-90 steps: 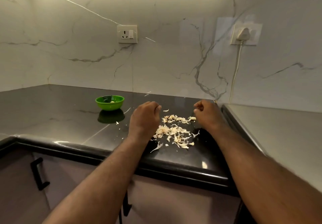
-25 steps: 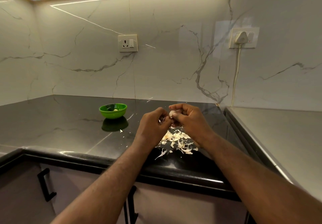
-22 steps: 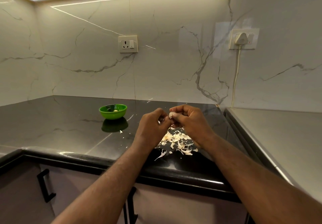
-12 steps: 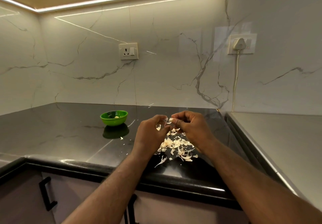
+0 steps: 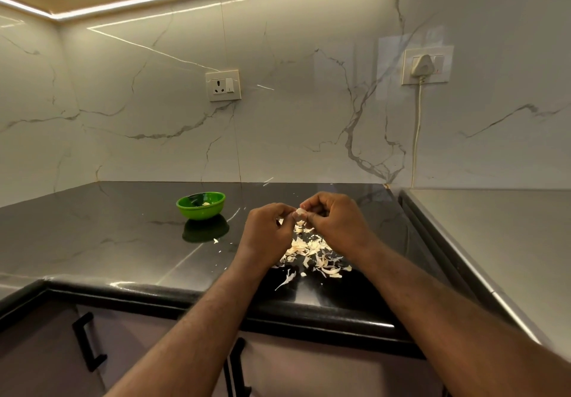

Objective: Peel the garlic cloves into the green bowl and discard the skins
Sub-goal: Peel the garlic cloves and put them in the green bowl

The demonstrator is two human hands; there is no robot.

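Above the black counter, my left hand (image 5: 267, 231) and my right hand (image 5: 335, 223) meet at a small pale garlic clove (image 5: 299, 212), each pinching it with curled fingertips. Directly beneath them lies a heap of papery garlic skins (image 5: 312, 253) on the countertop. The green bowl (image 5: 200, 205) stands to the left of my hands, with a few pale peeled pieces inside it.
The black countertop (image 5: 108, 236) runs left into a corner; its front edge is just below the skins. A grey steel surface (image 5: 494, 242) adjoins on the right. On the marble wall are a socket (image 5: 223, 85) and a plugged-in white cord (image 5: 417, 124). Stray skin flakes (image 5: 216, 241) lie near the bowl.
My hands rose from the skin heap and came together on one clove. The view has tilted upward over the last second; the hands keep working the clove in place.
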